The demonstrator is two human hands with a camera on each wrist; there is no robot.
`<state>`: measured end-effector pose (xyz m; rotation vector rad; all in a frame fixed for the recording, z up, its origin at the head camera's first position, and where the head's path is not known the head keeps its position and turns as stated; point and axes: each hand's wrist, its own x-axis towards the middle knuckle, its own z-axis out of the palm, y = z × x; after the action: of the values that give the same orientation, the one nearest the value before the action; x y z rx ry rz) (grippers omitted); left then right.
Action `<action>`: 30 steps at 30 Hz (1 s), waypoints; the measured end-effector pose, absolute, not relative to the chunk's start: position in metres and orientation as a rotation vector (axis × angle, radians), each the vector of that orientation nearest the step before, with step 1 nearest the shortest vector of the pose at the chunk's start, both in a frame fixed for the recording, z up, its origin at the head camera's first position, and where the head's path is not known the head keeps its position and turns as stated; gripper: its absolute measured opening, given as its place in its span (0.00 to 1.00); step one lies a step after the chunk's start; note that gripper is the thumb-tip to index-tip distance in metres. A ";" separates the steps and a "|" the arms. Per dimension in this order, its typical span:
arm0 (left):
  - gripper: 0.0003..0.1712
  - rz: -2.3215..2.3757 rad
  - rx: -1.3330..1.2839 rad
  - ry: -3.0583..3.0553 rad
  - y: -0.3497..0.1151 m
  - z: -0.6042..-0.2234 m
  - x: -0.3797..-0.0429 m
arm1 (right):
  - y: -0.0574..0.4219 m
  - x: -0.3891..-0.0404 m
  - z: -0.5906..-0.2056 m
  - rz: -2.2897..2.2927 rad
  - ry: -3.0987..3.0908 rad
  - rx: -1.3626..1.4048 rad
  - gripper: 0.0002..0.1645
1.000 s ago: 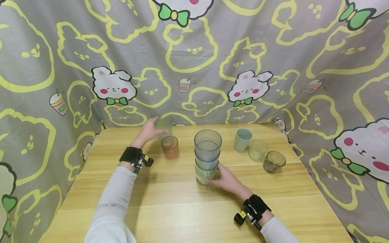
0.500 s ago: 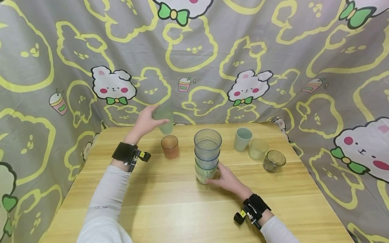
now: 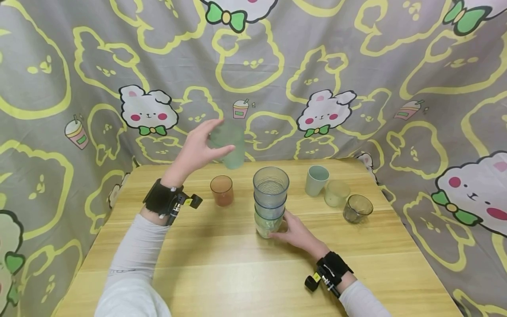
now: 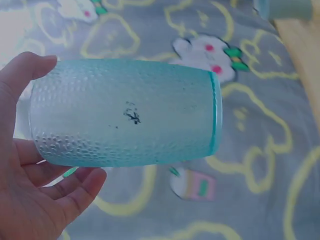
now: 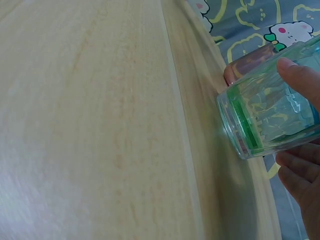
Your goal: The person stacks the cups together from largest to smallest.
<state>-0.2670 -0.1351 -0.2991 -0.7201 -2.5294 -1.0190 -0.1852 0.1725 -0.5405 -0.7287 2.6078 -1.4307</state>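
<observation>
My left hand (image 3: 198, 149) holds a translucent pale green cup (image 3: 231, 144) in the air above the back of the table, left of the middle. In the left wrist view this cup (image 4: 130, 112) shows a dimpled surface and a small dark mark, with thumb and fingers curled round one end. A stack of nested clear cups (image 3: 270, 202), bluish above and greenish below, stands upright at the table's middle. My right hand (image 3: 295, 233) grips its lowest part from the right. In the right wrist view, thumb and fingers lie on either side of the stack's base (image 5: 270, 110).
An orange cup (image 3: 222, 191) stands left of the stack. To the right are a grey-green cup (image 3: 316, 181), a pale yellow cup (image 3: 336, 194) and a smoky dark glass (image 3: 357, 209). A patterned curtain (image 3: 269, 79) hangs behind the wooden table (image 3: 237, 281).
My left hand has lifted the pale green cup off the table from behind the orange cup, moving it up and a little right. The right hand and the stack stay in place.
</observation>
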 end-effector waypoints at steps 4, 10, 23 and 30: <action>0.44 -1.035 -0.803 -2.434 -0.123 -0.281 -0.252 | 0.173 -0.185 -0.541 -1.434 2.602 -0.732 0.52; 0.42 -1.060 -0.966 -2.252 -0.109 -0.261 -0.232 | 0.172 -0.186 -0.541 -1.442 2.597 -0.750 0.51; 0.44 -1.088 -1.243 -2.167 -0.077 -0.264 -0.212 | 0.173 -0.186 -0.542 -1.436 2.603 -0.765 0.50; 0.45 -1.039 -1.302 -2.273 -0.068 -0.280 -0.209 | 0.173 -0.186 -0.542 -1.425 2.603 -0.756 0.50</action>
<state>-0.2090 -0.0675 -0.2797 -1.3016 -2.2734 -1.0386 -0.1859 0.1733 -0.5422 -0.7564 2.6031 -1.4251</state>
